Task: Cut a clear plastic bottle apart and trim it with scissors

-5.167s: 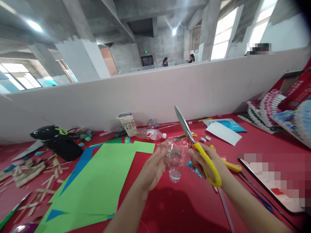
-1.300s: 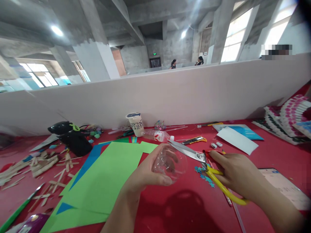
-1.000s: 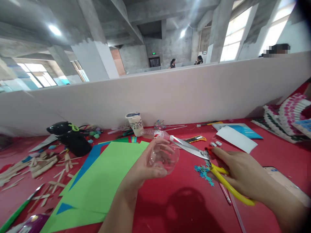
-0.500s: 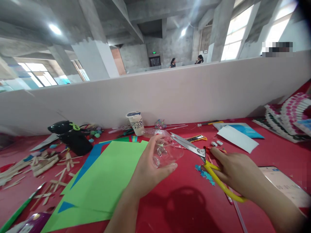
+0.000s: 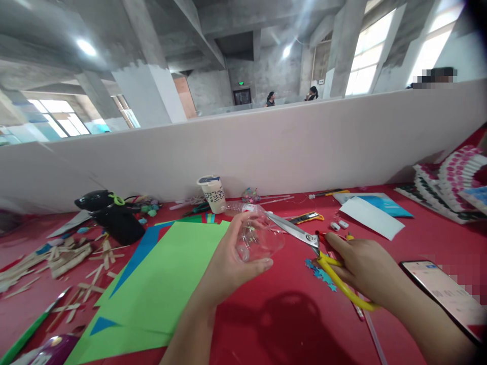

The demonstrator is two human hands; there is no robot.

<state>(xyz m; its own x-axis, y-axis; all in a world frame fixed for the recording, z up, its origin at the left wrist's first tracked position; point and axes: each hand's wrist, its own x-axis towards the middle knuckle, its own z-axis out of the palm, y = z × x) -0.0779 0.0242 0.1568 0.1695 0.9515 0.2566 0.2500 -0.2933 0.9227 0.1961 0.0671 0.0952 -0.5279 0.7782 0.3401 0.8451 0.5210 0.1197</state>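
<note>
While L hand (image 5: 228, 263) curls round clear plastic pc (image 5: 262, 238) above red table (image 5: 243, 329), R hand (image 5: 361, 263) grasps yellow-hdl scissors (image 5: 312, 237), tips nr pc's edge, contact unclear: best grip lightly, keep skin off blades, snip short. Qty: pc 1; scissors 1; bottle (image 5: 248, 207) 1; cup (image 5: 212, 195) 1; phone (image 5: 443, 289) 1; wht blocks (image 5: 335, 226) 2; teal stars (image 5: 322, 275) several

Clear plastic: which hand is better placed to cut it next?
Probably the right hand: it holds the scissors, which point toward the clear plastic, while the left hand grips that piece.
</note>
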